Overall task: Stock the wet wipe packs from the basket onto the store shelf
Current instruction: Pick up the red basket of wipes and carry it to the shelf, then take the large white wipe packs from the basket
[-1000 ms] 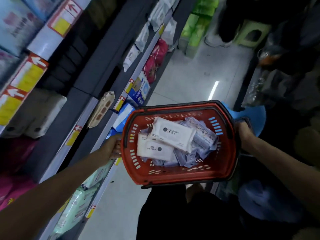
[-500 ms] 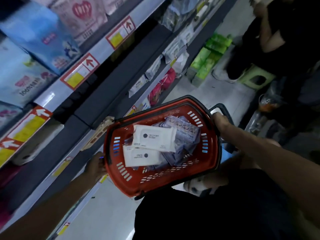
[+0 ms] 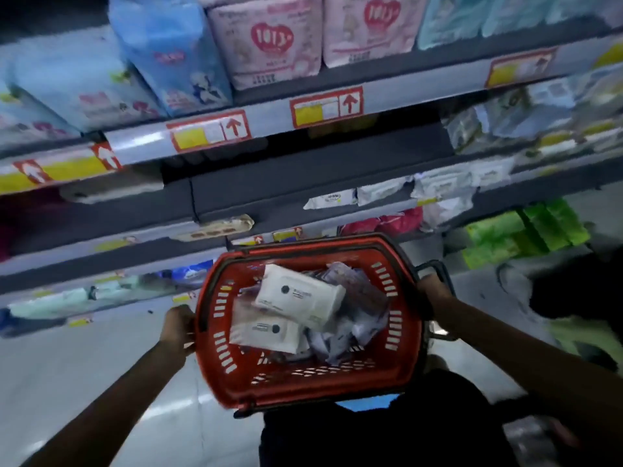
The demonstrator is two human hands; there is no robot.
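Left hand [image 3: 178, 326] is gripping the red basket's [image 3: 303, 385] left rim and right hand [image 3: 435, 294] is gripping its right edge, mid-frame below the shelf [image 3: 303, 190]. Two white wet wipe packs [image 3: 300, 296] are lying on top. The upper one is slanting upper-left to lower-right and the lower one [image 3: 266, 332] is lying nearly level. Can't count the purple packs [image 3: 357, 315] underneath.

Both arms extended forward. Left arm enters from 7 o'clock, left hand [image 3: 178, 326] curled on the basket [image 3: 303, 392] rim at its 9 o'clock. Right arm enters from 4 o'clock, right hand [image 3: 433, 294] grips its 3 o'clock end.
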